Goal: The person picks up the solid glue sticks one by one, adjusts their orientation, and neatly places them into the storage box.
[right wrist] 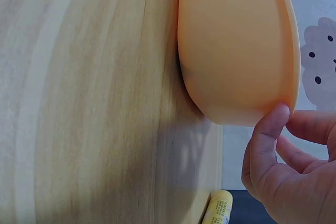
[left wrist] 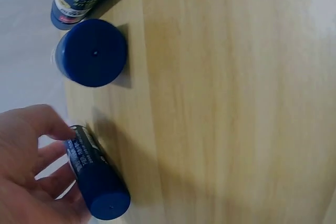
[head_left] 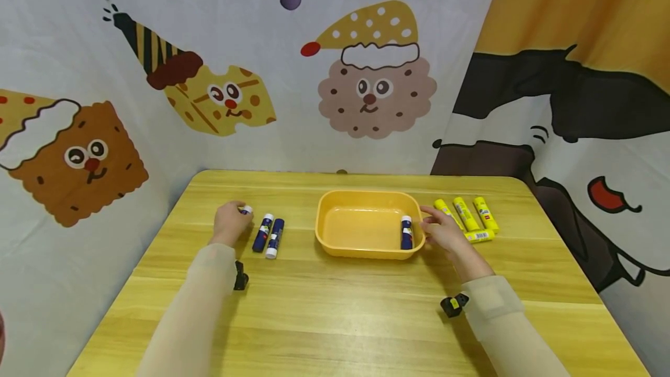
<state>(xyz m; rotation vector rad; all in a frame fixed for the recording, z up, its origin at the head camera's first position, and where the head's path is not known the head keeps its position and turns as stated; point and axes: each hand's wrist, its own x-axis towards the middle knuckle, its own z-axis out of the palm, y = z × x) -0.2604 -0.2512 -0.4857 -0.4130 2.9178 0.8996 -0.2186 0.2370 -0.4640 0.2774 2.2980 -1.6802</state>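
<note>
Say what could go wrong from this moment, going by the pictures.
The right fingers pinch the yellow tray at its rim, so a tug might shift or tip it and roll the inside glue stick.

The left fingers seem to hold the leftmost glue stick toward one end, so it could slip or swivel.

Two more blue sticks lie beside the left fingers and might get knocked.

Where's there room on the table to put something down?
The table has bare room on the near side of the tray, between the two sleeves, and a smaller patch between the tray and the blue sticks. It's crowded right of the tray, with the right hand and yellow sticks, and around the left hand.
</note>
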